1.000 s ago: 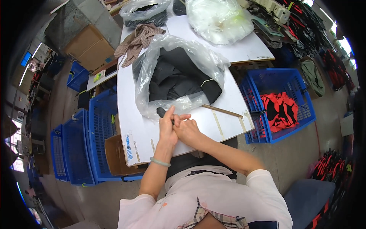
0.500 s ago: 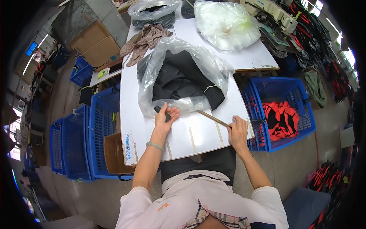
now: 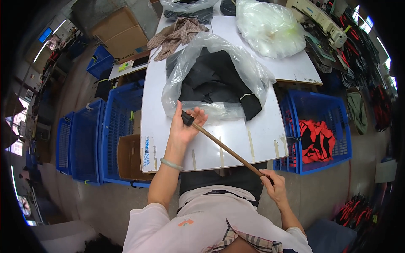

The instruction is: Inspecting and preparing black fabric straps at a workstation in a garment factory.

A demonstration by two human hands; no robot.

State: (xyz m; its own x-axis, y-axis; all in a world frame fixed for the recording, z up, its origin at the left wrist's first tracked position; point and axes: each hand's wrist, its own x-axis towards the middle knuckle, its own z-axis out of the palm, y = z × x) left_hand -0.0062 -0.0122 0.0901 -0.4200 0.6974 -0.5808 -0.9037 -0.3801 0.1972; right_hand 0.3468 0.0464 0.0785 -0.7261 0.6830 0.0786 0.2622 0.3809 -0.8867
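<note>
A long thin brown rod [image 3: 228, 150] slants across the front of the white table. My right hand [image 3: 274, 184] is closed round its lower end, past the table's front edge. At its upper end is a small black piece [image 3: 187, 118], which lies between the thumb and curled fingers of my left hand [image 3: 185, 126]. Whether the rod runs inside the piece or only meets it, I cannot tell. Just beyond my left hand, a clear plastic bag [image 3: 216, 110] stands with its mouth wide, full of black fabric pieces [image 3: 209, 78].
Strips of tape mark the white table [image 3: 202, 154]. Behind the bag lie a checked cloth [image 3: 179, 33] and a stuffed clear bag [image 3: 270, 31]. Blue crates flank the table; the right crate [image 3: 299, 147] holds red and black fabric [image 3: 316, 139]. A sewing machine [image 3: 316, 19] stands far right.
My right hand has drawn back toward me and down, bringing the rod diagonally over the table. The rod's upper end now meets the black piece in my left hand. The view has shifted slightly.
</note>
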